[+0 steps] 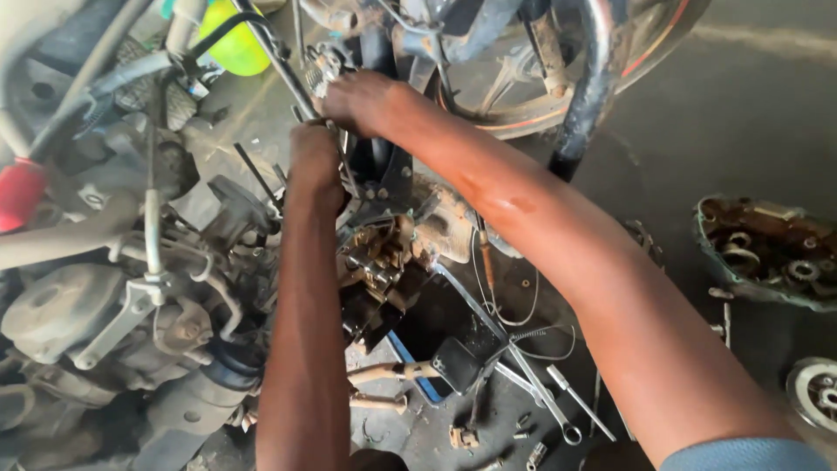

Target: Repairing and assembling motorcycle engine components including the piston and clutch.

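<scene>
— What are the hands on?
— The left hand (316,157) is closed around a black bar (281,59) on the motorbike. The right hand (362,100) presses a small metal part (324,65) beside it; its grip is unclear.
— Anything bright?
— A yellow-green ball (234,39) up top, a red cap (19,192) left.

I find no packages, labels, signs or screens anywhere in my view. From upper left to lower right of the frame I see only bare surfaces, none of them carrying a tag, sticker or display.
</scene>
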